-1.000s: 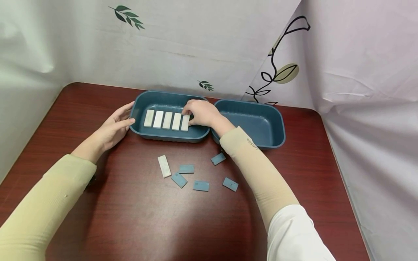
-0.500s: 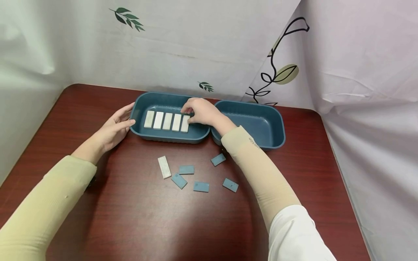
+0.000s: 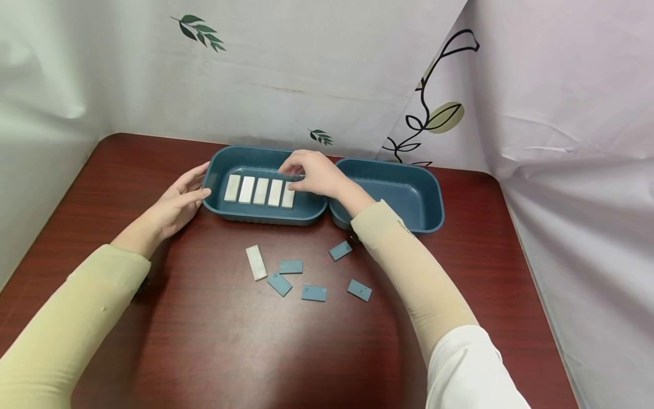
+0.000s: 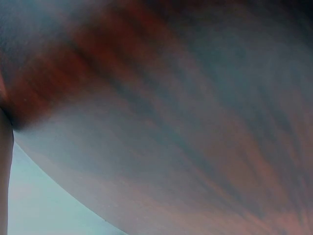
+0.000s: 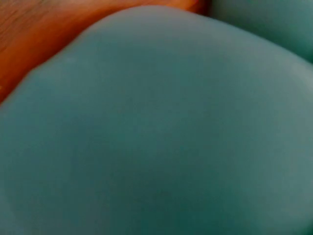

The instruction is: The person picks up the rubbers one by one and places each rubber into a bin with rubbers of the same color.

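Observation:
In the head view, a row of several white rectangular tiles [image 3: 260,191] lies side by side in the left blue tray [image 3: 260,217]. My right hand [image 3: 319,173] is over the right part of this tray, its thumb overlapping the top of the rightmost white tile [image 3: 288,199] and its fingertips just above and left of it. Nothing shows held between thumb and fingers. My left hand [image 3: 176,207] rests against the tray's left end, thumb and fingers extended along the rim. Both wrist views are blurred close-ups of blue-grey surfaces, without either hand's fingertips.
A second blue tray [image 3: 436,213] stands beside the first, partly behind my right forearm. One white tile [image 3: 256,262] and several smaller blue tiles [image 3: 314,293] lie loose on the dark red table [image 3: 245,352]. White curtains [image 3: 286,68] hang behind the trays.
My right hand has lifted and drawn back slightly from the rightmost white tile, which stays in its row; the thumb moved from its side to its top. The left hand has stayed put.

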Demonstrator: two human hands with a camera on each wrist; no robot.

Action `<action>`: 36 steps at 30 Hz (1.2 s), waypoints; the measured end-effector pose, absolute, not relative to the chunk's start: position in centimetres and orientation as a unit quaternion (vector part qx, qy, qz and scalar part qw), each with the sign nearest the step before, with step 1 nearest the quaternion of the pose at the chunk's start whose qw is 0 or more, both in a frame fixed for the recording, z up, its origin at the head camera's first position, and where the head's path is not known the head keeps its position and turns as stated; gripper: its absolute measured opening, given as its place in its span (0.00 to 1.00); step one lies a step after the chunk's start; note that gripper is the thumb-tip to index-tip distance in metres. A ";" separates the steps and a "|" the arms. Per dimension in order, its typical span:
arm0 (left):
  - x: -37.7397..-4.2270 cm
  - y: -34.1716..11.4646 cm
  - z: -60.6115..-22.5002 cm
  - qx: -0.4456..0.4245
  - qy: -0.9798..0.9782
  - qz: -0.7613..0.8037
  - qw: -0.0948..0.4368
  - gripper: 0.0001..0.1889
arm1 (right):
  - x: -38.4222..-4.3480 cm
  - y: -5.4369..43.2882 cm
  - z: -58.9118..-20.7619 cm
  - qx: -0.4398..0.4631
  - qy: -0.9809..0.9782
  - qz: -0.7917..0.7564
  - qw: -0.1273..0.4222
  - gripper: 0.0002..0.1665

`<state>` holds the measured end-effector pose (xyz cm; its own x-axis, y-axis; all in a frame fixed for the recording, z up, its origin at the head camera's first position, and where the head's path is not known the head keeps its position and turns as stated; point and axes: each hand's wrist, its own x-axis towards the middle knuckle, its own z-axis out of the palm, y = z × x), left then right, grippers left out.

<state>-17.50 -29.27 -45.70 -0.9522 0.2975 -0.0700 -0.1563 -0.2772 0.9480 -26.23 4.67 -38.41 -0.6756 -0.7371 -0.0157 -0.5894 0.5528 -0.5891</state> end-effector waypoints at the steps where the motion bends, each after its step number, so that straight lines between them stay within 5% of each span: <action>1: -17.5 -29.3 -45.7 0.061 0.583 0.797 0.143 0.36 | -26.0 4.7 -38.2 -0.383 0.869 -0.284 0.130 0.20; 36: -17.4 -29.3 -45.9 0.051 0.586 0.798 0.136 0.35 | -18.3 1.7 -36.3 -0.505 0.797 -0.282 0.174 0.24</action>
<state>-17.42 -29.34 -45.92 -0.9581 0.2758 -0.0774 -0.1564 -0.2773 0.9480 -18.29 1.66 -36.32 -0.4284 -0.9035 0.0079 -0.7068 0.3297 -0.6259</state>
